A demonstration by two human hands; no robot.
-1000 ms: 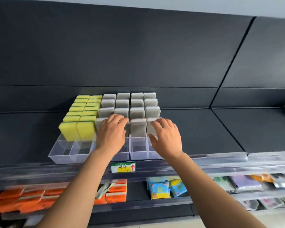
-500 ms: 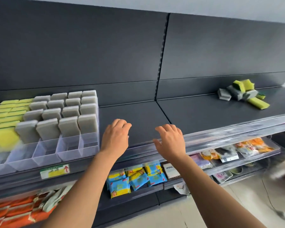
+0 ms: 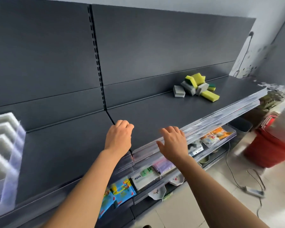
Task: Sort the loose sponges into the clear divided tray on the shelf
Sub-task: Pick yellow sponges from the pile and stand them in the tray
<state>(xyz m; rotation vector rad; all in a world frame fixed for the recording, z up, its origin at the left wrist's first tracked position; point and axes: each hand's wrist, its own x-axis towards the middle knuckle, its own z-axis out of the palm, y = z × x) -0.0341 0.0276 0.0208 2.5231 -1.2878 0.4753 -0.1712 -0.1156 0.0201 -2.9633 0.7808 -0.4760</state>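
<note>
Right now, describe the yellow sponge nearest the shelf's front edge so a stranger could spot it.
On the dark shelf, look toward its right end for the loose pile of sponges. The yellow sponge lies flat at the pile's front right corner. Grey sponges sit left of it and the other yellow ones behind.

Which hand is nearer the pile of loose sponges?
Right. The right hand is at the shelf's front edge, with the pile farther right and back. The left hand is over the shelf further left, so farther from it.
</note>
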